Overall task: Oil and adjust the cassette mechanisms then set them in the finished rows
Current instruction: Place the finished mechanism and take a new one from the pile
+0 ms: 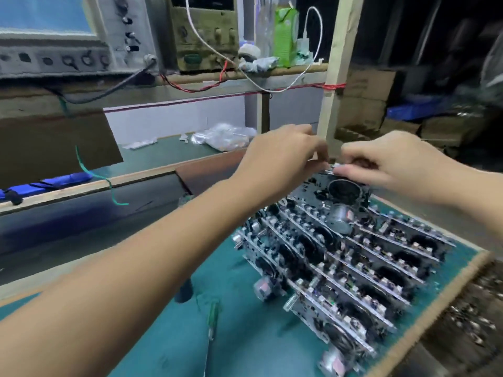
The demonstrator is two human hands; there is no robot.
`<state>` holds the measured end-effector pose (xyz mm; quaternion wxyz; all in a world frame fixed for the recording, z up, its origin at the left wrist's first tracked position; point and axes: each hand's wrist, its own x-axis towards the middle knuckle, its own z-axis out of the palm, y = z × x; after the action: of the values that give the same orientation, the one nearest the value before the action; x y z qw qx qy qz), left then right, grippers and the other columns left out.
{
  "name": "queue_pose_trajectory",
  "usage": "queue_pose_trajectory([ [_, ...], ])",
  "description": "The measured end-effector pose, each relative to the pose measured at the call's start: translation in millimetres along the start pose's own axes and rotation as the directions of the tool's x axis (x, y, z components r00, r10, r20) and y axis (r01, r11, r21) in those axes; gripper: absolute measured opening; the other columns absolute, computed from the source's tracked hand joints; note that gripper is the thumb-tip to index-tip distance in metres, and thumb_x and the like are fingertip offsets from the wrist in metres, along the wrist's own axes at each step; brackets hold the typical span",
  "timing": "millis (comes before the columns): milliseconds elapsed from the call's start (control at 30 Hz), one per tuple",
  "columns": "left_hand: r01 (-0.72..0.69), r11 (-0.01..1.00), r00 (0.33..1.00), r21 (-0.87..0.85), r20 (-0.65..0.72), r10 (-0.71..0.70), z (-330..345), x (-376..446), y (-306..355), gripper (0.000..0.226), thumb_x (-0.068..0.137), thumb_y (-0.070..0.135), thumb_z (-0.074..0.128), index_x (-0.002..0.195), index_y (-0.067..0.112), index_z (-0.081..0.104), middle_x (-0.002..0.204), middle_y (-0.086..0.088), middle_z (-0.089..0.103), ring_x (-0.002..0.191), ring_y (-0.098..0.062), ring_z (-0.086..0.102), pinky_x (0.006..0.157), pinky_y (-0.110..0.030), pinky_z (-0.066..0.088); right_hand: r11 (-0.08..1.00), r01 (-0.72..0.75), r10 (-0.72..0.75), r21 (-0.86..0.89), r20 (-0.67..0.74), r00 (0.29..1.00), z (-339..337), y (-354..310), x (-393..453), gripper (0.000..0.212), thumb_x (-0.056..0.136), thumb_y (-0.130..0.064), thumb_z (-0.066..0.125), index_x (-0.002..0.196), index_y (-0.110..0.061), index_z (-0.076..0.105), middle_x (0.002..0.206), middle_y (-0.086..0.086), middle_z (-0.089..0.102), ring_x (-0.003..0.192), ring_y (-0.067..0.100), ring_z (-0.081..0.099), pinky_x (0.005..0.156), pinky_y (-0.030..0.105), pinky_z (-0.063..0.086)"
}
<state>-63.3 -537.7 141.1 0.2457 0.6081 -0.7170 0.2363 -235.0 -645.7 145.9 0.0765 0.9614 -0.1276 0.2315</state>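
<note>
— What are the hands holding?

— Both the left hand (283, 156) and the right hand (386, 161) pinch the top edge of a black-and-silver metal cassette mechanism (343, 191), fingers curled on it.

— Where is it?

— At the far end of the leaning rows of finished mechanisms (340, 270) on the green mat (245, 336). A green-handled screwdriver (212, 322) lies nearer than those rows.

light: even, soft on the counter (245, 336), dim at right background | shadows: faint, under the forearms | glare: small glints on metal motor cans | blur: motion smear across whole frame, worst at lower right | distortion: wide-angle bending of the wooden post (340, 77) | focus: background equipment soft
</note>
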Motion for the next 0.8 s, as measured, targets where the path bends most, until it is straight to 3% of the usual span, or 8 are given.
queue_pose_trajectory([
  [200, -0.001, 0.998, 0.999, -0.064, -0.052, -0.002, 72.3, 68.5, 50.1, 0.021, 0.094, 0.041, 0.055, 0.107, 0.030, 0.067, 0.103, 0.004, 0.058, 0.102, -0.018, 0.055, 0.066, -0.031, 0.039, 0.977, -0.164, 0.173, -0.137, 0.059, 0.983, -13.0, 72.0, -45.3, 0.038, 0.086, -0.055, 0.034, 0.064, -0.025, 0.033, 0.048, -0.002, 0.045, 0.047, 0.022, 0.045, 0.050, 0.038, 0.039],
  [400, 0.019, 0.995, 1.000, -0.097, 0.011, -0.018, 124.1, 117.0, 96.1, 0.021, 0.095, 0.029, 0.053, 0.112, 0.025, 0.065, 0.112, 0.001, 0.058, 0.107, -0.021, 0.054, 0.071, -0.034, 0.043, 0.925, -0.208, 0.229, -0.318, 0.030, 0.973, -13.3, 119.5, -82.1, 0.036, 0.089, -0.021, 0.061, 0.066, -0.015, 0.034, 0.046, -0.007, 0.032, 0.044, 0.023, 0.036, 0.047, 0.033, 0.034],
  [533, 0.058, 0.965, 0.980, -0.255, 0.199, -0.006, 156.1, 112.5, 102.9, 0.029, 0.099, 0.028, 0.049, 0.123, 0.017, 0.058, 0.119, -0.006, 0.054, 0.112, -0.025, 0.051, 0.084, -0.036, 0.044, 0.901, -0.158, 0.179, -0.403, 0.015, 0.984, 12.0, 135.8, -104.0, 0.035, 0.083, -0.014, 0.070, 0.065, -0.013, 0.040, 0.047, 0.009, 0.050, 0.039, 0.030, 0.052, 0.042, 0.030, 0.036],
  [600, 0.071, 0.943, 0.919, -0.326, 0.389, 0.065, 172.6, 101.6, 105.4, 0.041, 0.101, 0.031, 0.043, 0.137, 0.011, 0.046, 0.135, -0.011, 0.048, 0.124, -0.026, 0.044, 0.098, -0.036, 0.037, 0.849, -0.213, 0.285, -0.483, 0.080, 0.955, 32.3, 141.1, -114.1, 0.023, 0.094, -0.026, 0.055, 0.078, -0.011, 0.049, 0.067, 0.011, 0.062, 0.060, 0.032, 0.062, 0.051, 0.035, 0.043],
  [667, 0.070, 0.942, 0.836, -0.328, 0.535, 0.124, 189.0, 89.9, 107.1, 0.051, 0.102, 0.034, 0.038, 0.146, 0.009, 0.032, 0.148, -0.012, 0.036, 0.134, -0.027, 0.034, 0.107, -0.036, 0.029, 0.817, -0.270, 0.411, -0.509, 0.186, 0.893, 55.6, 149.8, -127.2, 0.026, 0.100, -0.037, 0.036, 0.089, -0.016, 0.044, 0.086, 0.007, 0.065, 0.081, 0.030, 0.064, 0.064, 0.036, 0.042],
  [733, 0.085, 0.951, 0.800, -0.297, 0.589, 0.112, 204.1, 80.0, 108.5, 0.055, 0.102, 0.041, 0.032, 0.148, 0.011, 0.027, 0.152, -0.009, 0.032, 0.137, -0.025, 0.030, 0.110, -0.040, 0.028, 0.839, -0.309, 0.449, -0.449, 0.248, 0.858, 70.8, 155.6, -135.6, 0.024, 0.101, -0.039, 0.034, 0.089, -0.019, 0.037, 0.091, 0.007, 0.066, 0.087, 0.029, 0.062, 0.068, 0.035, 0.040],
  [800, 0.098, 0.960, 0.794, -0.261, 0.602, 0.082, 215.1, 73.3, 111.8, 0.058, 0.101, 0.049, 0.028, 0.148, 0.016, 0.028, 0.153, -0.004, 0.031, 0.138, -0.024, 0.030, 0.111, -0.041, 0.026, 0.860, -0.418, 0.493, -0.292, 0.273, 0.826, 80.4, 159.5, -142.6, 0.023, 0.100, -0.037, 0.039, 0.088, -0.017, 0.040, 0.092, 0.012, 0.066, 0.088, 0.031, 0.061, 0.072, 0.038, 0.041],
])
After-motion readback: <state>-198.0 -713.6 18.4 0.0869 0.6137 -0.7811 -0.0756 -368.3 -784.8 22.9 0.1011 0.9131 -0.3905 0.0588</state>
